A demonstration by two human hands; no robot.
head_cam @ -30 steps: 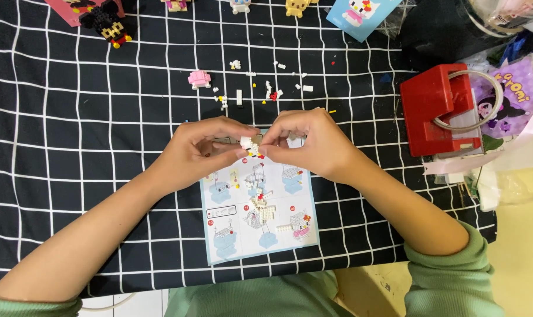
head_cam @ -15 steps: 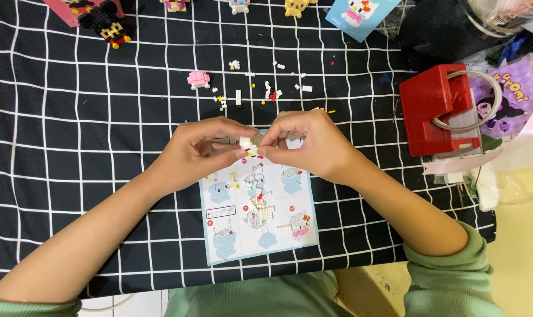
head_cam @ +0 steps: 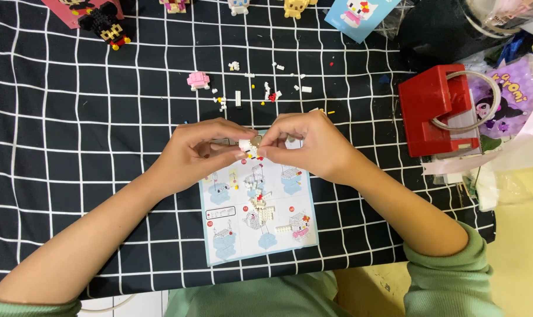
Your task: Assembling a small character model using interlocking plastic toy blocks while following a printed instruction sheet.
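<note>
A small white brick assembly (head_cam: 247,147), bearing tiny red and yellow pieces, is pinched between the fingertips of the left hand (head_cam: 199,154) and the right hand (head_cam: 304,144). It is held level where the two hands meet, just above an illustrated instruction sheet (head_cam: 257,202).

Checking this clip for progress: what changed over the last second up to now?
Almost nothing. Both hands, left hand and right hand, still pinch the small white block piece between their fingertips above the instruction sheet, with at most a slight finger shift. The loose bricks, pink piece and red box lie where they were on the checked cloth.
</note>
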